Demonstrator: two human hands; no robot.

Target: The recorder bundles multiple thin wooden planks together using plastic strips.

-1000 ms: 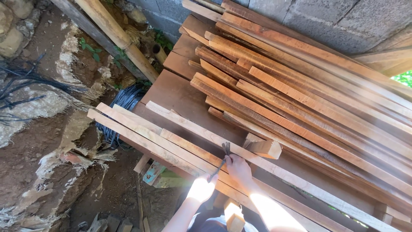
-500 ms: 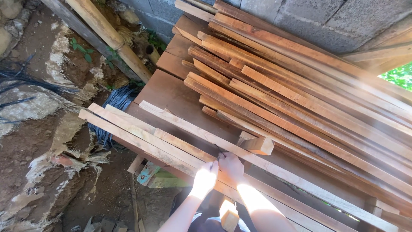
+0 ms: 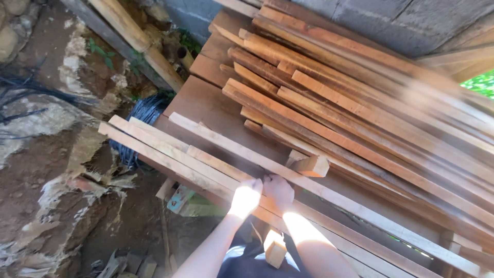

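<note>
My left hand [image 3: 246,198] and my right hand [image 3: 278,190] sit side by side, knuckles up, on a bundle of pale wooden slats [image 3: 164,149] that runs along the near edge of a brown workbench [image 3: 206,103]. The fingers of both hands curl over the far edge of these slats, next to one long pale slat [image 3: 360,208] lying diagonally. Sun glare washes out the left hand, so its fingers are hard to read. No tool shows in either hand.
A short wood block [image 3: 314,166] lies just beyond my right hand. A big pile of reddish planks [image 3: 360,103] covers the bench up to a grey block wall [image 3: 391,20]. A black wire coil [image 3: 141,116], an earth bank [image 3: 46,170] and a small block [image 3: 274,248] are nearby.
My left hand came up beside my right hand on the slats. The thin dark tool my right hand held upright a second ago is no longer visible. The view shifted slightly.
</note>
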